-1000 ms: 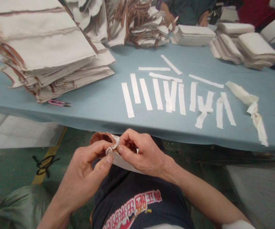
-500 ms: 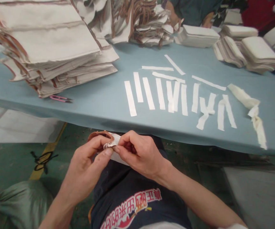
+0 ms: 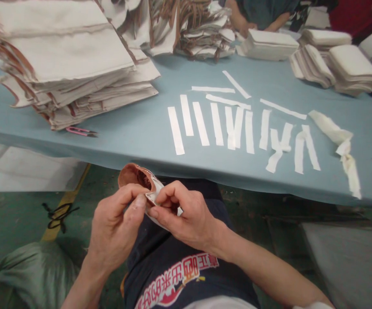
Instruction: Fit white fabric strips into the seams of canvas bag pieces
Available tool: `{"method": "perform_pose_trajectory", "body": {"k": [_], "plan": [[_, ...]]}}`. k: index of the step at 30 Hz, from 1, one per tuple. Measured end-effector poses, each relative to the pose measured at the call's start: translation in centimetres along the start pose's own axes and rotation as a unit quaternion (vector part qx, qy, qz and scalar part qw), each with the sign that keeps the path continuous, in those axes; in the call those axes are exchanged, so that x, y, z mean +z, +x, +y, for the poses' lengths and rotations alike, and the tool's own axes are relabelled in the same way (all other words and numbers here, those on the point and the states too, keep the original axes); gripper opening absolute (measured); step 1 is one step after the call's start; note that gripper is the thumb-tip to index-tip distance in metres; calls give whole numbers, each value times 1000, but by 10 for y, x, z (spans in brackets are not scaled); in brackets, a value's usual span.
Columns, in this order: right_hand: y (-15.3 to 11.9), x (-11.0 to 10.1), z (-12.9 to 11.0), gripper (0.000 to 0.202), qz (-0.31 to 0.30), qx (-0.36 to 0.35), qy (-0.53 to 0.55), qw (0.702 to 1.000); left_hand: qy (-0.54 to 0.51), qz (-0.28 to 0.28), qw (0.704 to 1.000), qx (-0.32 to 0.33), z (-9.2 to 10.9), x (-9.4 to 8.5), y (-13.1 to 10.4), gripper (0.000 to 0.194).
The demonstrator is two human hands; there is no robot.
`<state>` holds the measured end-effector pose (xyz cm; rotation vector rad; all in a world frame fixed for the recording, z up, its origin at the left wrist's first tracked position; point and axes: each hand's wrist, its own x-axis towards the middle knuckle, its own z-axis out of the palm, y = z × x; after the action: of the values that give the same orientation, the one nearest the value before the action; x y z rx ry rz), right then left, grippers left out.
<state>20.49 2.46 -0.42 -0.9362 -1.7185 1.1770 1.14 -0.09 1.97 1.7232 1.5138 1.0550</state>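
Over my lap, just off the table's front edge, I hold a curled piece of white and brown material [image 3: 129,174], white on one face and reddish brown on the other. My left hand [image 3: 117,225] is closed, its thumb and forefinger pinching the piece's edge. Close beside it, my right hand [image 3: 189,214] pinches the same edge, fingers bent. A small folded corner shows between the fingertips. Much of the piece is hidden behind my hands. Beyond it on the blue table [image 3: 134,146] lie several white strips [image 3: 176,131], some overlapping.
A tall stack of white, brown-edged sheets [image 3: 73,51] fills the table's left, with pink thread snips [image 3: 81,131] at its foot. Folded white bundles [image 3: 355,66] lie at the right, near a crumpled cream strip [image 3: 350,167]. Across the table a person's hands [image 3: 248,28] rest behind another bundle.
The piece has opened upward, showing more of its brown inner face. My hands still pinch its edge, shifted slightly. Across the table, the other person's hands have come closer together.
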Motion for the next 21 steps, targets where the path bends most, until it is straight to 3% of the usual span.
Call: {"method": "perform_pose_trajectory", "body": {"k": [3,6,9,16,21], "plan": [[14,-17,-4,23,0,-56,0,998,-1,3,999,34,0,-3,1,26],[36,-34,-6,21,-82,-138,8,987,-7,-18,999,47,5,-6,4,26],[54,-44,-4,24,-167,-170,24,971,-7,-44,998,43,10,-9,6,28],[69,-52,-8,23,-260,-141,-2,955,-18,-56,995,79,14,-12,9,24],[73,-53,-22,15,-262,-105,9,959,27,-43,994,96,18,-13,12,22]]}}
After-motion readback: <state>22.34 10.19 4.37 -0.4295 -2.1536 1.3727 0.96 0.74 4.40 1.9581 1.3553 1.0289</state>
